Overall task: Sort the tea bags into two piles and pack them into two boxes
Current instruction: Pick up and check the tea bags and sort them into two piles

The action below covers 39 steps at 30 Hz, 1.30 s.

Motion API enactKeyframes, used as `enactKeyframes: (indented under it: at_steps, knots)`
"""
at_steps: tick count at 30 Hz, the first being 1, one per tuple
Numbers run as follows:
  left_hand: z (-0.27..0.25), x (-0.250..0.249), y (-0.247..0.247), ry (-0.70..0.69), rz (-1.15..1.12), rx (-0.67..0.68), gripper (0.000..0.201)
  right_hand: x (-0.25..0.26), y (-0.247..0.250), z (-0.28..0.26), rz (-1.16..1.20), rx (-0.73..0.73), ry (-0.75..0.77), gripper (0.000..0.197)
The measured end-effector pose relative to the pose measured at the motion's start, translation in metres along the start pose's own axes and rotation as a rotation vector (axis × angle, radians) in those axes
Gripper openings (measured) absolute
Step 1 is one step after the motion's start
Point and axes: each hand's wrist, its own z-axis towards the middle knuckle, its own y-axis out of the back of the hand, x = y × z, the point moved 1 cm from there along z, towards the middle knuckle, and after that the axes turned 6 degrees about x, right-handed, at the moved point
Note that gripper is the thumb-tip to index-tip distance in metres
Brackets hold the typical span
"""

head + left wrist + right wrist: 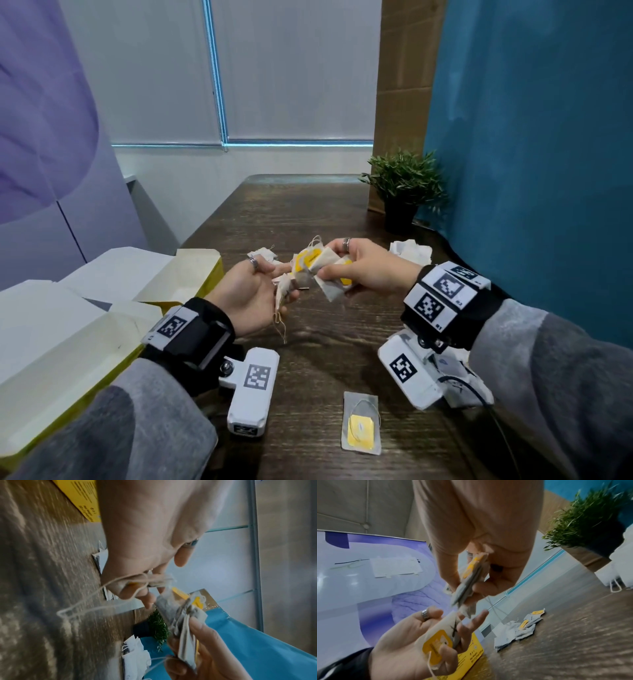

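Note:
My right hand (327, 259) pinches a fanned bundle of yellow-tagged tea bags (320, 264) above the middle of the table; the right wrist view shows the bundle (469, 580) edge-on. Just left of it, my left hand (279, 286) holds one tea bag (283, 295) with its strings dangling; its yellow tag (436, 643) lies under the thumb. A single tea bag (361, 425) lies flat near the front edge. Loose tea bags (263, 255) lie behind my hands, and a white pile (409, 250) sits at the right. Two open boxes (191, 270) (68, 342) stand at the left.
A potted plant (404, 192) stands at the back right beside a blue curtain (531, 154). The dark wooden table (308, 212) runs back to a white wall. The boxes' raised lids fill the left edge.

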Motion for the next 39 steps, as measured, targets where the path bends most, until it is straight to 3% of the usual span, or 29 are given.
enactKeyframes:
  at_steps: [4,13,17,24,28,31,35,39]
  knots:
    - [-0.001,0.002,0.001,-0.090,0.132,-0.110,0.055,-0.004,0.015,-0.005,0.105,-0.070,0.029,0.015]
    - [0.004,0.010,0.000,-0.229,0.224,-0.307,0.018,-0.009,0.017,-0.007,0.215,-0.051,0.112,0.017]
    - [0.009,0.007,-0.003,-0.259,0.201,-0.340,0.022,-0.007,0.013,-0.008,0.197,-0.033,0.138,0.017]
    - [0.016,0.012,-0.011,-0.161,0.152,-0.317,0.026,0.000,-0.005,-0.014,-0.060,0.024,0.245,0.022]
    - [0.012,0.010,-0.014,-0.113,-0.068,-0.230,0.026,-0.006,-0.006,-0.015,-0.340,0.000,0.277,0.016]
    - [0.009,0.008,-0.012,-0.166,0.028,-0.212,0.022,-0.012,-0.004,-0.014,-0.492,-0.006,0.290,0.021]
    - [0.010,0.011,-0.002,-0.257,0.104,-0.202,0.042,-0.014,0.010,-0.013,-0.329,-0.061,0.153,0.025]
    - [0.012,0.012,0.000,-0.338,0.172,-0.214,0.043,-0.018,0.023,-0.017,0.160,-0.121,-0.050,0.018]
